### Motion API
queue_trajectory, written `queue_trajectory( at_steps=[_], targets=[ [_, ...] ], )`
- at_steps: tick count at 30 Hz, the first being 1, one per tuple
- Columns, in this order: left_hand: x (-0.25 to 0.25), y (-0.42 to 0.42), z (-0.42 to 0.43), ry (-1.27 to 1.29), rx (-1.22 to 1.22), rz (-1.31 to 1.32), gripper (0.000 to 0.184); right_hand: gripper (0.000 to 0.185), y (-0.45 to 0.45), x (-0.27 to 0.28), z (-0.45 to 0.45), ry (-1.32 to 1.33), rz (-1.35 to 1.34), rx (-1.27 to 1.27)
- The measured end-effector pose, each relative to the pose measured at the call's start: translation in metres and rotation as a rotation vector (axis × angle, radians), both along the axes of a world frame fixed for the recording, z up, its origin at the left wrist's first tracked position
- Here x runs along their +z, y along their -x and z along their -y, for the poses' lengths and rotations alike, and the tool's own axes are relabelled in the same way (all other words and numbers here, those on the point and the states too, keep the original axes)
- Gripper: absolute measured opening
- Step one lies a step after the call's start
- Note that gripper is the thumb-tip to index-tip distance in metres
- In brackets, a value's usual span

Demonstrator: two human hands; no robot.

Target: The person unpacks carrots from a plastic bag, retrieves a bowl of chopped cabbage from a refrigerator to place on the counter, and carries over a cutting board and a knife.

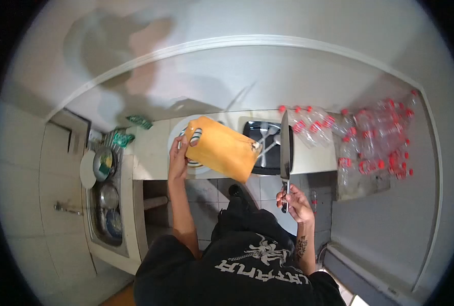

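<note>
My left hand (178, 159) grips an orange cutting board (222, 148) at its handle slot and holds it tilted above the counter. Below the board, partly covered by it, lies a white plate with a striped one on it (192, 166). My right hand (296, 203) is closed round the black handle of a large kitchen knife (285, 148), whose blade points away from me toward the wall. Between the board and the knife shows a black tray (270, 168) with a fork (263, 130) and a spoon (276, 138) in it, in part hidden by the knife.
Many plastic bottles with red caps (377, 132) crowd the right end of the counter (313, 158). At the left is a sink (103, 219) with metal bowls (108, 195) and a tap (66, 208). Green wrappers (139, 121) lie near the back wall.
</note>
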State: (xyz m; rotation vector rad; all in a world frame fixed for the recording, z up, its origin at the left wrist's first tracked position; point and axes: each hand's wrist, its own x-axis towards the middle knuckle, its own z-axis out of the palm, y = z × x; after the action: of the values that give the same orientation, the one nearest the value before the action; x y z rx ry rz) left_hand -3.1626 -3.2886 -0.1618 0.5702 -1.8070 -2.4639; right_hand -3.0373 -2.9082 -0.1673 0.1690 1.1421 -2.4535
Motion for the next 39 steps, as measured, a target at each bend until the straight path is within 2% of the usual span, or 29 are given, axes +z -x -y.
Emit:
queue_trajectory(
  at_steps=[3,5,7,9,10,14,18,20,23,25,27,30,33,34,37,39],
  targets=[
    [-0.003,0.002,-0.079,-0.039,-0.163,-0.084,0.024,0.023,-0.040,0.014,-0.028,-0.046,-0.012,-0.124],
    [-0.020,-0.002,-0.133,-0.065,-0.294,-0.018,0.022,0.022,-0.070,0.014,-0.054,-0.041,0.011,-0.153],
    [-0.007,-0.021,-0.198,-0.088,-0.441,-0.010,0.026,0.017,-0.100,0.023,-0.077,-0.124,0.043,-0.277],
    [-0.012,-0.043,-0.254,-0.128,-0.578,0.000,0.028,0.013,-0.141,0.026,-0.104,-0.399,0.157,-0.318],
    [-0.013,-0.068,-0.306,-0.115,-0.708,0.035,0.029,0.018,-0.181,0.033,-0.121,-0.577,0.200,-0.439],
    [-0.024,-0.115,-0.393,-0.317,-0.969,0.099,0.026,0.029,-0.260,0.037,-0.155,-0.672,0.337,-0.711],
    [-0.009,-0.166,-0.472,-0.439,-1.258,0.196,0.035,0.029,-0.326,0.035,-0.174,-0.815,0.462,-1.063],
    [-0.008,-0.185,-0.504,-0.525,-1.432,0.245,0.046,0.029,-0.351,0.044,-0.174,-0.770,0.551,-1.207],
    [-0.007,-0.232,-0.573,-0.525,-1.702,0.306,0.047,0.032,-0.408,0.044,-0.190,-0.680,0.631,-1.435],
    [0.000,-0.261,-0.609,-0.523,-1.833,0.347,0.048,0.035,-0.434,0.063,-0.196,-0.376,0.495,-1.483],
    [0.007,-0.298,-0.645,-0.526,-1.952,0.365,0.048,0.038,-0.464,0.070,-0.203,-0.339,0.486,-1.584],
    [0.008,-0.337,-0.705,-0.479,-2.158,0.403,0.050,0.034,-0.501,0.062,-0.223,-0.231,0.511,-1.711],
    [0.019,-0.370,-0.764,-0.320,-2.493,0.450,0.056,0.032,-0.523,0.063,-0.237,-0.143,0.515,-1.929],
    [0.021,-0.385,-0.785,-0.310,-2.558,0.506,0.061,0.032,-0.533,0.059,-0.240,-0.100,0.447,-1.975],
    [0.036,-0.431,-0.837,-0.255,-2.738,0.582,0.064,0.032,-0.558,0.060,-0.250,-0.107,0.462,-2.105],
    [0.023,-0.464,-0.862,-0.164,-2.833,0.664,0.063,0.033,-0.572,0.060,-0.244,-0.087,0.461,-2.172]
  ],
)
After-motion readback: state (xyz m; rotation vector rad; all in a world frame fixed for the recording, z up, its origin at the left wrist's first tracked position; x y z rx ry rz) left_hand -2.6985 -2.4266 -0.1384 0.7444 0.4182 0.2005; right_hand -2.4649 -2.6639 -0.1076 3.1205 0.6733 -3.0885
